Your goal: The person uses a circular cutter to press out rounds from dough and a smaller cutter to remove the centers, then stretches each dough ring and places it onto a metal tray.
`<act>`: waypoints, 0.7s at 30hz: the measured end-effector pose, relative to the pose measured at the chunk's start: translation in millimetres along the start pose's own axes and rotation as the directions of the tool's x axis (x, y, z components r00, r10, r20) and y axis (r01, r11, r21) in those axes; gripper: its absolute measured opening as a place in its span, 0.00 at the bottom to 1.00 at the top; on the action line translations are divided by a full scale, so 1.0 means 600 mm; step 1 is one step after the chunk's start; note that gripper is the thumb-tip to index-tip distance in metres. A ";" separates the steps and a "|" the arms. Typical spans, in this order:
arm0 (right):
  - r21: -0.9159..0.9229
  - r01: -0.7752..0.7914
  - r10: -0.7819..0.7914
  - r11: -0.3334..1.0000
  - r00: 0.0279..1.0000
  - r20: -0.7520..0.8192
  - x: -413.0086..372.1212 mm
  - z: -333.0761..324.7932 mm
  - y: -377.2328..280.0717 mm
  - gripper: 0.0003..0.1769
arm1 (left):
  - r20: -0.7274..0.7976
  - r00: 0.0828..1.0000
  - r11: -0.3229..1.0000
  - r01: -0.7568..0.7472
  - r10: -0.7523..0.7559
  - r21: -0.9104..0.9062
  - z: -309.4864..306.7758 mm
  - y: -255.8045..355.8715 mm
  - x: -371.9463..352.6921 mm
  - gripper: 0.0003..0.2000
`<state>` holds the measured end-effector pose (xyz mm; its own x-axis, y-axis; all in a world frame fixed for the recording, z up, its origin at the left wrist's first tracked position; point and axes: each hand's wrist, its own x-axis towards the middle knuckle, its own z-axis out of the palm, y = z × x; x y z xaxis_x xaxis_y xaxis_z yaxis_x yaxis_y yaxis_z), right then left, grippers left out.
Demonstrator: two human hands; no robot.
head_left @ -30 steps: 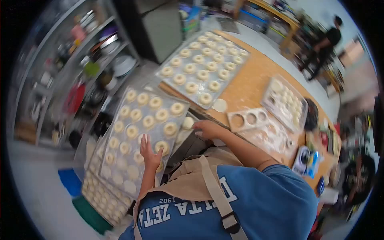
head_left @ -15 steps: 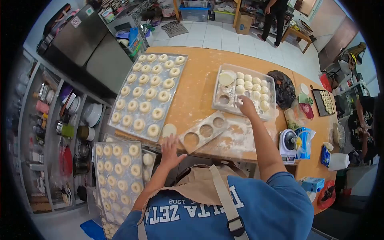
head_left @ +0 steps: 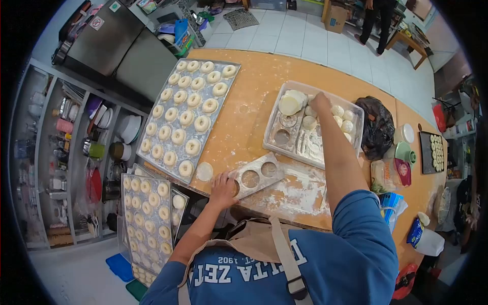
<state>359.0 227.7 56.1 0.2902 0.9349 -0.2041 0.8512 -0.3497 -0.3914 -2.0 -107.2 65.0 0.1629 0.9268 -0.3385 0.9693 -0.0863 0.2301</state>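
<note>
My right hand [head_left: 320,103] reaches into a white plastic tray [head_left: 268,138] among round dough balls [head_left: 347,126]; its fingertips are hidden, so what they grip cannot be made out. Flat dough discs [head_left: 291,103] lie stacked in the tray's upper left. My left hand [head_left: 222,189] rests on the left end of a floured board with round holes [head_left: 260,176], fingers spread. Just left of that hand, a flat dough disc [head_left: 205,172] lies on the table [head_left: 249,76]. A large metal sheet [head_left: 222,84] with rows of dough rings [head_left: 202,123] stands at the table's left.
More sheets of dough rings [head_left: 164,216] are stacked lower left. A black plastic bag [head_left: 375,127] sits right of the tray, near a green container [head_left: 403,152] and a dark pan [head_left: 432,152]. Part of a person [head_left: 377,25] is visible beyond the table.
My right hand has moved farther up into the tray. My left hand has shifted from beside the loose disc onto the holed board. The camera view has turned slightly.
</note>
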 end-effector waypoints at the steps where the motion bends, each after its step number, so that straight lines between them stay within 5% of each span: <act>1: -0.029 -0.001 0.002 1.000 0.998 0.058 -0.003 -0.010 -0.006 0.21 | -0.002 1.000 1.000 0.002 -0.002 0.014 -0.001 0.001 -0.001 0.53; 3: -0.093 0.002 0.014 0.996 0.986 0.167 -0.002 -0.024 -0.017 0.22 | -0.008 1.000 0.999 0.000 0.000 0.036 -0.004 0.004 0.001 0.52; 6: -0.094 0.156 -0.146 0.983 0.983 0.109 0.042 0.012 0.025 0.22 | 0.002 1.000 1.000 -0.017 0.017 -0.027 -0.009 0.002 0.005 0.51; 12: 0.091 0.345 -0.331 0.934 0.934 -0.135 -0.027 -0.008 0.054 0.22 | 0.001 0.989 0.987 -0.146 0.146 -0.060 0.011 -0.021 0.018 0.51; 13: 0.271 0.337 -0.307 0.902 0.940 -0.148 -0.042 -0.014 0.056 0.22 | -0.028 0.979 0.978 -0.202 0.201 -0.057 0.009 -0.018 0.023 0.50; 15: 0.599 0.299 -0.249 0.743 0.954 -0.167 -0.076 -0.026 0.061 0.22 | -0.085 0.949 0.950 -0.309 0.304 -0.050 0.008 -0.003 0.036 0.47; 18: 0.955 -0.040 -0.194 0.293 0.976 0.101 -0.180 -0.053 0.068 0.25 | 0.070 0.907 0.909 -0.411 0.415 -0.064 -0.014 0.038 0.071 0.45; 21: 0.940 -0.226 -0.260 0.256 0.920 0.292 -0.316 -0.067 0.081 0.26 | 0.160 0.845 0.855 -0.518 0.511 0.002 -0.029 0.098 0.097 0.45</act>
<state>362.9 35.5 111.7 -0.0820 0.9338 -0.3482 -0.2591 -0.3573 -0.8973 61.4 -52.1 75.1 0.6623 0.6800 -0.3146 0.7452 -0.5545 0.3704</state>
